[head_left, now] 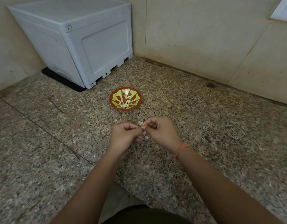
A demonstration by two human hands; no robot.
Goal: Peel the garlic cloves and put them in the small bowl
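Observation:
A small red bowl (125, 98) with a yellow-green pattern stands on the speckled granite counter (204, 126), and several pale peeled garlic cloves (124, 104) lie in it. Nearer to me, my left hand (124, 135) and my right hand (160, 131) meet above the counter, both with curled fingers. Between their fingertips they pinch a garlic clove (143, 126) with bits of papery skin hanging from it. Most of the clove is hidden by the fingers. A pink band circles my right wrist.
A large grey plastic box (84, 39) on a black mat fills the back left corner. Beige tiled walls close off the counter at the back and right. A notch in the counter's front edge (117, 189) shows floor below. A small scrap of skin (139, 122) lies beyond my hands.

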